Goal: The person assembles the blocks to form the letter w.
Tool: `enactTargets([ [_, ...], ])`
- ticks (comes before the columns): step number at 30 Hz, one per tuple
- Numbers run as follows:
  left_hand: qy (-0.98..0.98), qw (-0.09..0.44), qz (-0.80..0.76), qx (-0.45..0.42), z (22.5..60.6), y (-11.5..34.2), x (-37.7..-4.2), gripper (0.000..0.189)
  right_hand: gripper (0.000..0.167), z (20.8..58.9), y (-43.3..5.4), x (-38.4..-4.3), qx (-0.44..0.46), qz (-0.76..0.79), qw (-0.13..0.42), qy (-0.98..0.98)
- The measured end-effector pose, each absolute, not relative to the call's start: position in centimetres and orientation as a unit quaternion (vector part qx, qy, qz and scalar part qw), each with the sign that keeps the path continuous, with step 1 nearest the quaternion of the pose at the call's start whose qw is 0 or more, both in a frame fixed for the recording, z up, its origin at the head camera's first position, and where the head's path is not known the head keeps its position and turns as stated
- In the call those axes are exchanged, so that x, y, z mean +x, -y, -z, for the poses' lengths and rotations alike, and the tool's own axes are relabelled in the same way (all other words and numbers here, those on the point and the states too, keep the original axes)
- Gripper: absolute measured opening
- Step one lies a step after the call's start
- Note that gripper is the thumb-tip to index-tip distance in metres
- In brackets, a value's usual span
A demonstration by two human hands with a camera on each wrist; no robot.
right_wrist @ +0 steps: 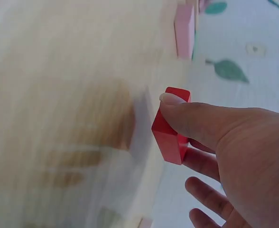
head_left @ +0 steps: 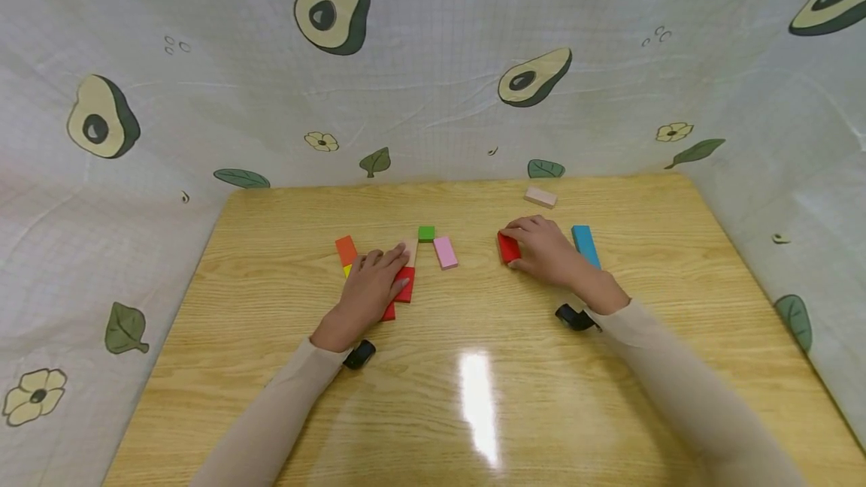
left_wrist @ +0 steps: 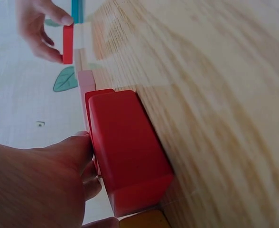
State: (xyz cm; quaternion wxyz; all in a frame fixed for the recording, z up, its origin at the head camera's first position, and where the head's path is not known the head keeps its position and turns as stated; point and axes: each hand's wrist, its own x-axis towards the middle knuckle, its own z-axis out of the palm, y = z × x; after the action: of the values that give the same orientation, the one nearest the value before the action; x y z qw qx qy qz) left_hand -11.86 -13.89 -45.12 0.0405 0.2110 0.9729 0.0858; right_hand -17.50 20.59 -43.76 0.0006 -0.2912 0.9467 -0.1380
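Observation:
My right hand [head_left: 546,252] pinches a red block [head_left: 509,248] between thumb and fingers, right of centre; the right wrist view shows the thumb across this red block [right_wrist: 168,145]. On the left, my left hand [head_left: 368,290] lies over a group of blocks with its fingers extended. Its fingertips rest at a pale wooden block [head_left: 412,252], its thumb at a red block [head_left: 407,288]. A second red block [head_left: 389,313] shows below the palm. An orange block [head_left: 346,249] and a partly hidden yellow block [head_left: 347,270] lie on that hand's far left side.
Between the hands lie a green cube [head_left: 426,234] and a pink block [head_left: 445,252]. A blue block [head_left: 585,245] lies just right of the right hand, and another pale block [head_left: 540,197] sits near the table's back edge. A patterned cloth [head_left: 433,96] hangs behind the table.

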Motion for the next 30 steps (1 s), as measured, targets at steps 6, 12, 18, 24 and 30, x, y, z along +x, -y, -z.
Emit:
enactTargets([
  [6, -0.972, 0.029, -0.086, 0.216, 45.1, 13.9, -11.8, 0.053, 0.057, 44.0, -18.6, -15.8, -0.318, 0.14, 0.003, -0.938],
  [12, -0.973, 0.037, -0.082, 0.215, 45.0, 13.8, -12.0, 0.053, 0.055, 44.0, -17.3, -14.4, -0.347, 0.137, 0.009, -0.928],
  [18, -0.972, 0.043, -0.084, 0.214, 45.0, 13.8, -12.2, 0.053, 0.055, 44.1, -16.4, -13.4, -0.373, 0.141, 0.009, -0.917],
  [24, -0.972, 0.044, -0.084, 0.214, 45.1, 13.9, -12.3, 0.053, 0.055, 44.1, -15.2, -12.8, -0.391, 0.127, 0.01, -0.912],
  [30, -0.973, 0.043, -0.079, 0.212, 45.0, 13.9, -12.1, 0.053, 0.053, 44.1, -14.3, -12.6, -0.402, 0.125, 0.016, -0.907],
])
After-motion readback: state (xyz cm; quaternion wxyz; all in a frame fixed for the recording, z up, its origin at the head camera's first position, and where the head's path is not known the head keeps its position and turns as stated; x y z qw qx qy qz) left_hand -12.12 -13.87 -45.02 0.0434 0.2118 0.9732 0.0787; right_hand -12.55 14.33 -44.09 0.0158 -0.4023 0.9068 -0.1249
